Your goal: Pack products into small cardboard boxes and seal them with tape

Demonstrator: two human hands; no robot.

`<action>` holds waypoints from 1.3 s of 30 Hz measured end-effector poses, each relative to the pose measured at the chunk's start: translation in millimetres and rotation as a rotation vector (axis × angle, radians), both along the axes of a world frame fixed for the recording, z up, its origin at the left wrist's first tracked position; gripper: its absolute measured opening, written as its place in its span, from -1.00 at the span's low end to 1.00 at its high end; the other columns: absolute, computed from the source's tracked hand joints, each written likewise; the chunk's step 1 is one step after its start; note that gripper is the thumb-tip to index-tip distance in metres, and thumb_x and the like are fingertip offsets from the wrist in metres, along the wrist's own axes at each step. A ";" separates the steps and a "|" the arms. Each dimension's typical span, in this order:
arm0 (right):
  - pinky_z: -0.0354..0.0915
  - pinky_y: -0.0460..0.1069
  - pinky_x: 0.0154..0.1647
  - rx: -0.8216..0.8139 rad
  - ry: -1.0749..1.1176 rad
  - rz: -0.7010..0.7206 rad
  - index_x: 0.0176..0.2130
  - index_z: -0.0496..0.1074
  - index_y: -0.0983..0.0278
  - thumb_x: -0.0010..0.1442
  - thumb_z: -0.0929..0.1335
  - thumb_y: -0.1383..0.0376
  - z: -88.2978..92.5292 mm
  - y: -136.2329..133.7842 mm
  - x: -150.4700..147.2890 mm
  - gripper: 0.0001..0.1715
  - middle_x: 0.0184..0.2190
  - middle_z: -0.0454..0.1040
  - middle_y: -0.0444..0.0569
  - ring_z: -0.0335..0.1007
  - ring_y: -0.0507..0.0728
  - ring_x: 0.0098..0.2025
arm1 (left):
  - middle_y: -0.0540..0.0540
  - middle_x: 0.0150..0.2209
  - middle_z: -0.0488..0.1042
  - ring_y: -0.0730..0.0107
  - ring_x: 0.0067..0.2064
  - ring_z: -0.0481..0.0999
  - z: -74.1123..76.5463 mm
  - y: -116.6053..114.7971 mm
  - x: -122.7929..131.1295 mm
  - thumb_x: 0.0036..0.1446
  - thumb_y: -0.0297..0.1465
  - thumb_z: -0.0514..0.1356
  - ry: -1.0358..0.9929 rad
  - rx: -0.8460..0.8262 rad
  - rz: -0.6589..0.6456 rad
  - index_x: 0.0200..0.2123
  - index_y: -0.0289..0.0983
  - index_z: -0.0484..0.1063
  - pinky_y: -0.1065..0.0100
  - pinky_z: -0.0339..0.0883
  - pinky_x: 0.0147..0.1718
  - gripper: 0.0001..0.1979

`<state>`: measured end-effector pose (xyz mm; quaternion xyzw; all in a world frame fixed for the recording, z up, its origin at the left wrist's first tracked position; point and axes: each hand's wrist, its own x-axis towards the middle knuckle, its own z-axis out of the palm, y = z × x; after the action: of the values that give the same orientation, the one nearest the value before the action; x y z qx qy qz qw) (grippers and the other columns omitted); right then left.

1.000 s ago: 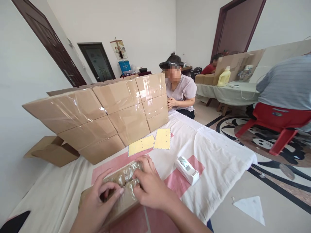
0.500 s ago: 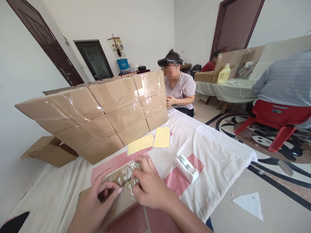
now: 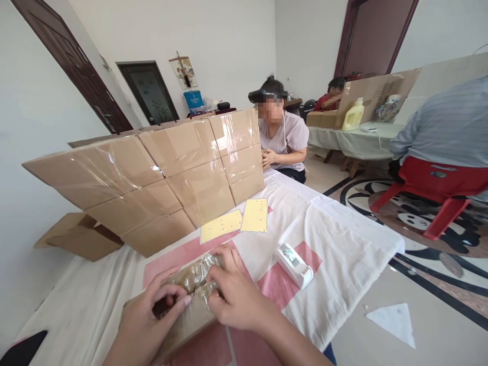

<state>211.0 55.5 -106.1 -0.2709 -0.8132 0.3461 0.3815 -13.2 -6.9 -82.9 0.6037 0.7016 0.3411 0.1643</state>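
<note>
A small cardboard box (image 3: 188,317) covered in crinkled clear tape lies at the near edge of the cloth-covered table (image 3: 343,239). My left hand (image 3: 147,317) pinches its top on the left side, thumb and forefinger closed on the wrinkled tape. Beside it my right hand (image 3: 238,297) grips the right side of the box, fingers curled over the taped top. Just beyond the box lie two yellow dotted sheets (image 3: 234,221). A white tape dispenser (image 3: 294,265) rests to the right of my right hand.
A wall of taped cardboard boxes (image 3: 160,175) stands across the table's far side. An open box (image 3: 76,236) lies at the far left. A seated person (image 3: 282,137) faces me behind the stack. Another person on a red chair (image 3: 438,188) sits at right. A dark phone (image 3: 23,348) lies bottom left.
Both hands stay on the small taped box with almost no movement; the view has shifted slightly.
</note>
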 end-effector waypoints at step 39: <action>0.12 0.28 0.35 0.203 -0.145 -0.102 -0.22 0.38 0.26 0.15 0.39 0.37 28.6 -1.9 -0.7 -0.86 0.27 0.21 0.19 -0.02 0.39 0.41 | -0.06 -0.26 0.65 0.07 -0.06 0.67 28.3 -0.6 5.4 0.03 0.04 0.31 -0.105 -0.131 -0.060 0.20 -0.16 0.38 0.20 0.53 -0.04 -0.28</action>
<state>210.3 53.5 -77.6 -0.2964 -0.8547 0.2215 0.3642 -7.7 -7.6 -54.6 0.5935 0.6945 0.3205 0.2504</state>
